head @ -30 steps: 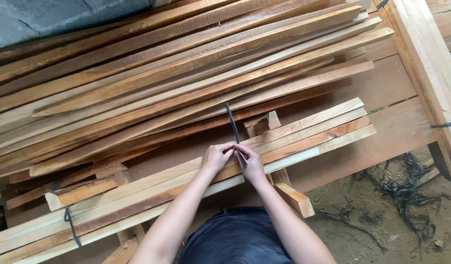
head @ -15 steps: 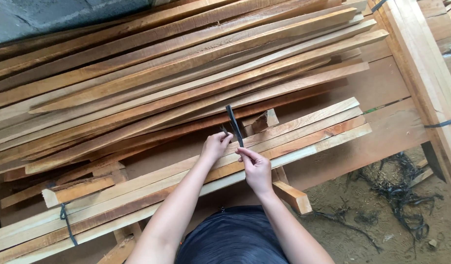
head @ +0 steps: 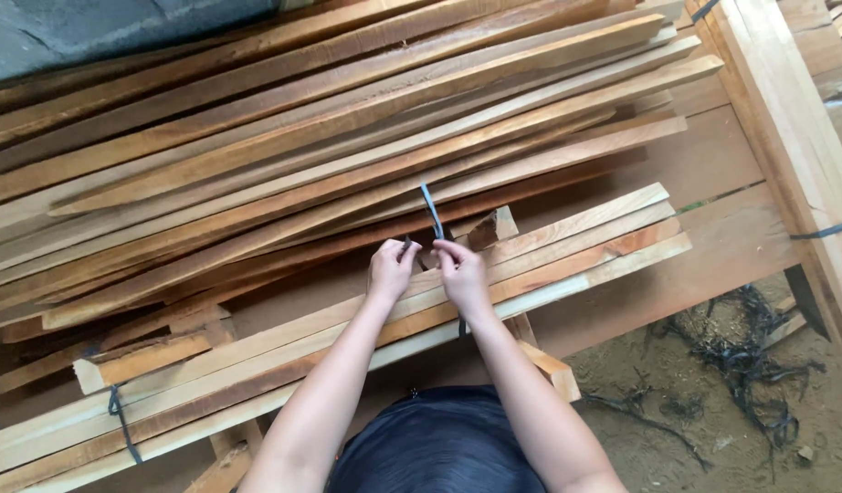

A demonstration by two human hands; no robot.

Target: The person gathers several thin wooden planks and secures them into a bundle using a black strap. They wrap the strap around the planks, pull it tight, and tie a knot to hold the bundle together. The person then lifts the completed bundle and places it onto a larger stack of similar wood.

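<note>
Both forearms bare, extended forward and converging. Left hand [head: 391, 270] and right hand [head: 461, 274] sit close together, just apart, knuckles up. Each grip is pinched closed, fingers curled inward toward the other hand. Wrists roughly straight, elbows bent.

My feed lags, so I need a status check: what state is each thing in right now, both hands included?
Left hand: closed on one strap end.
Right hand: pinching the dark strap, whose free end sticks up.
Bundle of slats: lying flat, strap around its middle.
Second strap: tied around the bundle's left end.
Loose planks: stacked slanting behind the bundle.
Strap scraps: tangled on the ground.
</note>
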